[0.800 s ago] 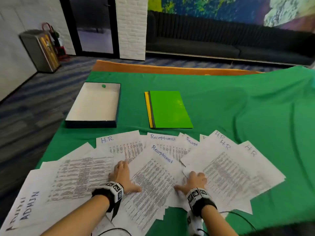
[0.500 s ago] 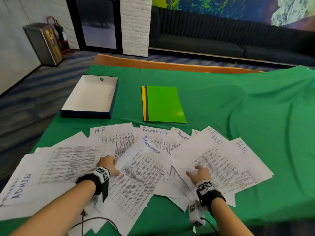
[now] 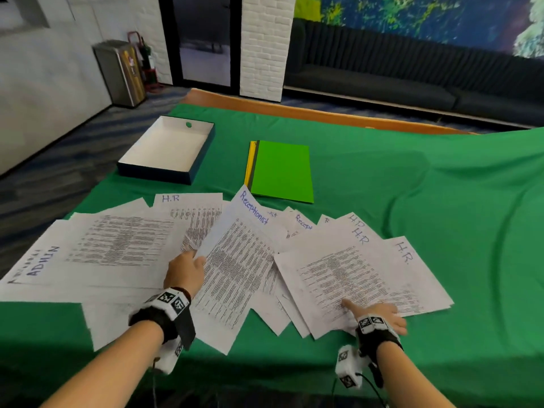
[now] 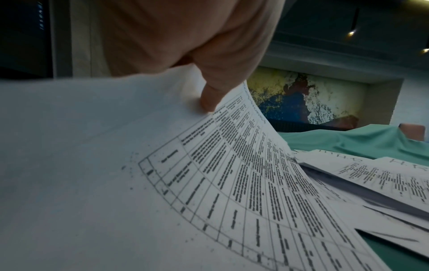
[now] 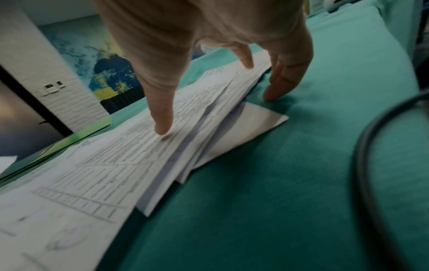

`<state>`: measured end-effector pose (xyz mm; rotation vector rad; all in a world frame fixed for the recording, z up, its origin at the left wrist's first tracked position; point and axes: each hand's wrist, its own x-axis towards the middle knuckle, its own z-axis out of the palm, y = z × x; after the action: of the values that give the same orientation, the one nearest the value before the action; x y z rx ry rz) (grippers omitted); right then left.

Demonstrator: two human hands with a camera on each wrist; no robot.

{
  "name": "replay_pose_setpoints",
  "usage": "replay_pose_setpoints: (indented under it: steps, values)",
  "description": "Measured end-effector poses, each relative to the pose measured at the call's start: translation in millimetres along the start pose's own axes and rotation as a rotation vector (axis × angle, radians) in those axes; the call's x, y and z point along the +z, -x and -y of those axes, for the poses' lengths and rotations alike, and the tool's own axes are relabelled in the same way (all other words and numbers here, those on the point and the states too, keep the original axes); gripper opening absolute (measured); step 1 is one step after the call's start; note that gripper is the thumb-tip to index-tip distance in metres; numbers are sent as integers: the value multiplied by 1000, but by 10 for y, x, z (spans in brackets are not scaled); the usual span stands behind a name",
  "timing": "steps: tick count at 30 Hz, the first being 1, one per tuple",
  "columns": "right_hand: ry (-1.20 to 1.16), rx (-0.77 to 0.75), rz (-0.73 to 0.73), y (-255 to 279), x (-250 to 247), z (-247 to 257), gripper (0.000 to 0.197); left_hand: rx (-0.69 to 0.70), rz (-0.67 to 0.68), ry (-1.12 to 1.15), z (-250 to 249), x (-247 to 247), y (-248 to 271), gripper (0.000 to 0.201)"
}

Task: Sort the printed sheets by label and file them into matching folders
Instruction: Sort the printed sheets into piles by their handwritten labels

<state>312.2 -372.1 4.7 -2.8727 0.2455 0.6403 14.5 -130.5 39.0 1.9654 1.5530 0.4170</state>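
Matt white paper sheets [image 3: 238,260] lie on a soft, creased green cloth [image 3: 441,201] beside glossy folders [image 3: 281,170].

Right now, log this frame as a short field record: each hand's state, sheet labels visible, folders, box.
left hand: pinches the lifted white printed sheet labelled Receptionist
right hand: fingers spread, straight, pressing the H.R. sheet pile
labels visible: H.R., Receptionist, ADMIN
ADMIN sheet: far left
folders: green folder stacked on others, closed, no sheets filed
box: open white-lined cardboard box, no sheets inside

Office lounge: long dark sofa [image 3: 382,83], wall mural [image 3: 412,22], carpet
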Motion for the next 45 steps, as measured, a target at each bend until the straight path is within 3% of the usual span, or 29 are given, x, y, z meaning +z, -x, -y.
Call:
replay_pose_setpoints:
  steps: [3,7,9,10,13,14,21,25,30,34,39,45]
  values:
    - [-212,37,49,56,-51,71,137,-26,25,3,32,62,44,29]
    - [-568,-9,115,-2,-52,147,112,-61,29,-8,111,66,76,29]
    - [-634,-14,66,-69,6,121,109,-73,26,16,148,72,99,29]
    - [-614,-60,64,-46,22,91,102,-83,24,40,164,74,113,29]
    - [-560,-287,-29,-16,14,31,42,-87,17,91,182,84,140,29]
    - [-593,-337,-73,11,-12,33,36,-86,15,100,187,88,144,29]
    - [-833,-548,-200,36,-358,260,21,-116,24,162,219,191,213,31]
    - [-987,-642,-151,125,-639,479,17,-135,62,156,204,269,250,34]
    - [-1163,-647,-39,208,-757,684,17,-177,116,170,275,320,241,36]
    - [-1258,-596,108,281,-759,856,54,-224,126,230,323,301,216,33]
    - [-1141,-616,218,454,-570,897,30,-298,71,402,231,278,123,35]
    - [-938,-560,313,495,155,641,32,-389,90,694,10,422,143,61]
